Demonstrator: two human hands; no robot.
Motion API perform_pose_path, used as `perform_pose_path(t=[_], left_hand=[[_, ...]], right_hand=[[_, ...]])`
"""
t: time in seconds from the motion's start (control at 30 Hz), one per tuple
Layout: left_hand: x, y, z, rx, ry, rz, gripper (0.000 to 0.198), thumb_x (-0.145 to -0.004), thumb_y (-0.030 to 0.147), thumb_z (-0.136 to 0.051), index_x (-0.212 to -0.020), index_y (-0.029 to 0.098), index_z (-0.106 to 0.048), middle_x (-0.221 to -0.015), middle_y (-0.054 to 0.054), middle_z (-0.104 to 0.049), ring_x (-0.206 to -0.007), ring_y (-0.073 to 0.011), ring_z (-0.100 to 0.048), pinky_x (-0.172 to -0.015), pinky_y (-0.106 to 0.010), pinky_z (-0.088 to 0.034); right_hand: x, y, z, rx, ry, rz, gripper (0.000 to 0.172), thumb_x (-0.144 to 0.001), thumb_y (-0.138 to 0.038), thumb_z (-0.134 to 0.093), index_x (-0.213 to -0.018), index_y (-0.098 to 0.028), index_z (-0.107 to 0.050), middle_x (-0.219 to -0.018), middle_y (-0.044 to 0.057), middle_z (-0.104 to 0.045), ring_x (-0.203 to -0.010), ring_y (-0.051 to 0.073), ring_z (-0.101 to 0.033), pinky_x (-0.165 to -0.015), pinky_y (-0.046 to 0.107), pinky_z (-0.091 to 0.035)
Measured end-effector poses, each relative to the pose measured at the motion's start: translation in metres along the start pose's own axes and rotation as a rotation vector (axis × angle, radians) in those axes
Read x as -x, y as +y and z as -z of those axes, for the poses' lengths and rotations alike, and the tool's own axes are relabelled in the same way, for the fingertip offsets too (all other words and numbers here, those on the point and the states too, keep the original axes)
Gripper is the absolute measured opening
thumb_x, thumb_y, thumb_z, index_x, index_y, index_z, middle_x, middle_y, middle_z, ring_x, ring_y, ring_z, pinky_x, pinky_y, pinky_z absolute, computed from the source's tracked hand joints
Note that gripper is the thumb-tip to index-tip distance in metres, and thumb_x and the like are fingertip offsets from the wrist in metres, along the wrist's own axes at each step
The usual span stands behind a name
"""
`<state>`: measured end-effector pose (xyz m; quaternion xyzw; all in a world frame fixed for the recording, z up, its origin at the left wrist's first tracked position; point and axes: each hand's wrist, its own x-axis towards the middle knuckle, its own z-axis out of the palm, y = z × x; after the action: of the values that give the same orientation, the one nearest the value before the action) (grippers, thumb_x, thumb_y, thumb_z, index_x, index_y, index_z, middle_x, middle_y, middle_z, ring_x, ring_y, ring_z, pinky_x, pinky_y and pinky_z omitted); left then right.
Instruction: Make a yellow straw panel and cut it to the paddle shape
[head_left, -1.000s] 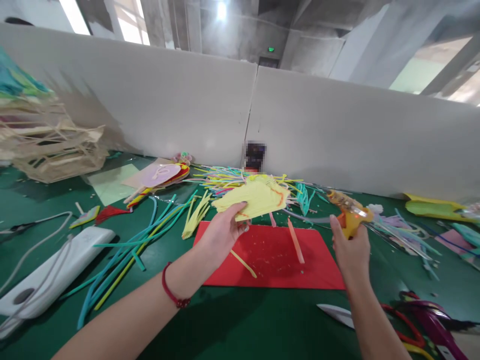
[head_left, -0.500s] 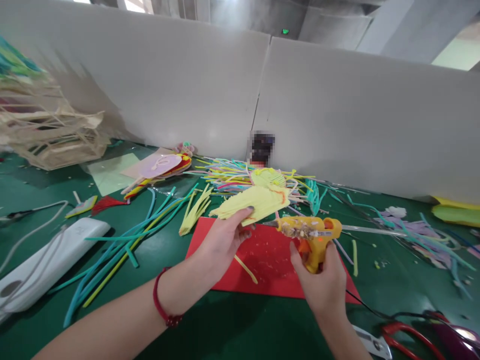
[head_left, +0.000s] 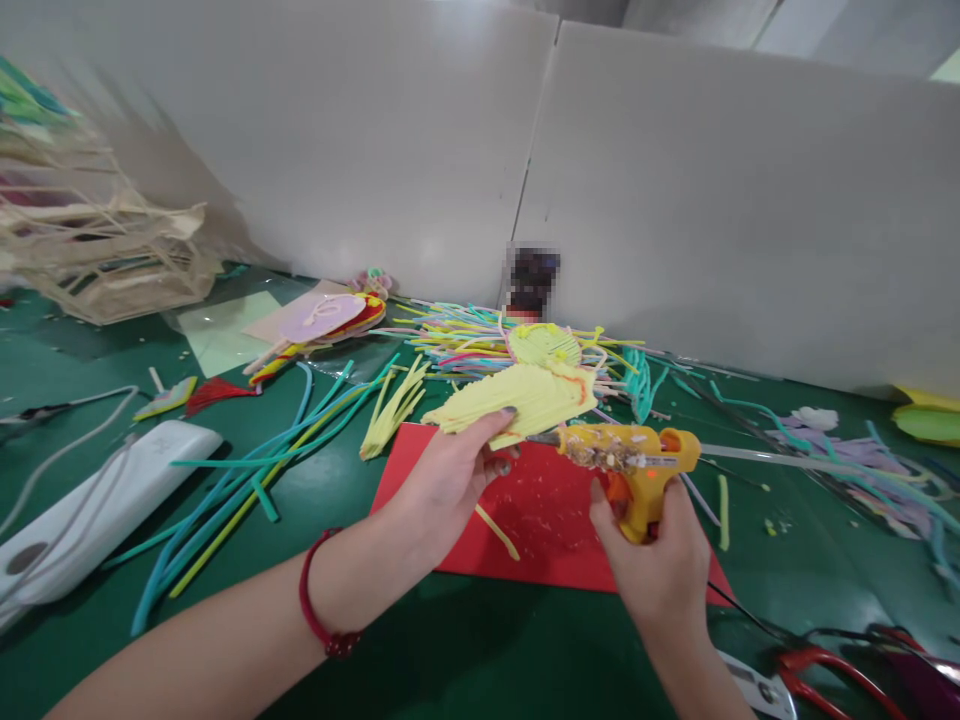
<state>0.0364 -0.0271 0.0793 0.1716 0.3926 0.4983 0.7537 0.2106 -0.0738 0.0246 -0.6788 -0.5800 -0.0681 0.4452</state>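
Note:
My left hand (head_left: pixel 457 475) pinches a flat pale yellow craft piece (head_left: pixel 517 400), ridged like strips laid side by side, with an orange line near its right end. My right hand (head_left: pixel 656 560) is wrapped round the grip of a yellow glue gun (head_left: pixel 630 455), fingers by its orange trigger. The gun's nozzle points left, close to the lower edge of the yellow piece; whether they touch I cannot tell. A clear glue stick (head_left: pixel 765 457) juts from the gun's back. Below both hands lies a red sheet (head_left: pixel 540 510) with a thin yellow strip (head_left: pixel 497 531) on it.
Coloured craft stems (head_left: pixel 457 340) are heaped at the back, by a round yellow piece (head_left: pixel 545 345). More stems (head_left: pixel 255 480) and a white power strip (head_left: pixel 112 510) lie left. A wooden-stick frame (head_left: pixel 105 250) stands far left. Red-handled scissors (head_left: pixel 810 680) lie front right. A pale partition (head_left: pixel 360 150) rises behind.
The view has tilted down slightly, so things sit a little higher in the picture. Both hands keep their holds, and the glue gun's nozzle stays by the yellow piece's lower edge.

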Motion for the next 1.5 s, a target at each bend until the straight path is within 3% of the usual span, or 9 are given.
perform_pose_path(t=[0.2, 0.57, 0.77, 1.27, 1.5], left_hand=[[0.0016, 0.0024, -0.0036, 0.021, -0.003, 0.012, 0.005, -0.075, 0.014, -0.068, -0.076, 0.016, -0.072, -0.089, -0.004, -0.072, -0.064, -0.007, -0.06, -0.056, -0.016, -0.047], [0.0016, -0.0016, -0.0005, 0.01, -0.001, 0.036, 0.001, -0.072, 0.017, -0.071, -0.072, 0.016, -0.072, -0.079, -0.002, -0.07, -0.064, -0.0084, -0.061, -0.059, -0.018, -0.049], [0.0018, -0.0007, -0.0007, -0.023, -0.003, -0.019, 0.005, -0.072, 0.018, -0.071, -0.076, 0.016, -0.072, -0.087, -0.003, -0.07, -0.069, -0.0087, -0.06, -0.06, -0.018, -0.048], [0.003, 0.0012, -0.0033, -0.007, 0.015, -0.009, 0.005, -0.072, 0.016, -0.069, -0.076, 0.015, -0.072, -0.099, -0.005, -0.07, -0.065, -0.007, -0.058, -0.056, -0.018, -0.046], [0.0033, 0.0006, -0.001, -0.017, -0.002, -0.015, 0.006, -0.071, 0.019, -0.071, -0.076, 0.015, -0.072, -0.09, -0.005, -0.071, -0.064, -0.0075, -0.057, -0.057, -0.018, -0.045]], right_hand=[[-0.0009, 0.0007, 0.0007, 0.026, 0.022, 0.013, 0.03, -0.072, -0.047, -0.061, -0.079, -0.02, -0.049, -0.061, -0.001, -0.048, -0.05, 0.015, -0.048, -0.046, 0.027, -0.039], [0.0, 0.0017, 0.0003, 0.032, 0.045, 0.01, 0.03, -0.071, -0.048, -0.06, -0.077, -0.021, -0.048, -0.061, -0.001, -0.048, -0.05, 0.015, -0.048, -0.046, 0.027, -0.039], [-0.0008, 0.0021, 0.0021, 0.025, 0.056, 0.012, 0.03, -0.071, -0.049, -0.06, -0.075, -0.022, -0.047, -0.059, -0.001, -0.047, -0.049, 0.015, -0.046, -0.045, 0.027, -0.037], [-0.0024, 0.0055, 0.0039, 0.075, 0.072, 0.038, 0.028, -0.072, -0.046, -0.06, -0.077, -0.021, -0.049, -0.06, -0.001, -0.047, -0.048, 0.015, -0.045, -0.045, 0.028, -0.035], [-0.003, 0.0075, 0.0054, 0.091, 0.082, 0.04, 0.028, -0.073, -0.046, -0.06, -0.078, -0.021, -0.049, -0.062, 0.0, -0.048, -0.05, 0.016, -0.046, -0.047, 0.028, -0.035]])
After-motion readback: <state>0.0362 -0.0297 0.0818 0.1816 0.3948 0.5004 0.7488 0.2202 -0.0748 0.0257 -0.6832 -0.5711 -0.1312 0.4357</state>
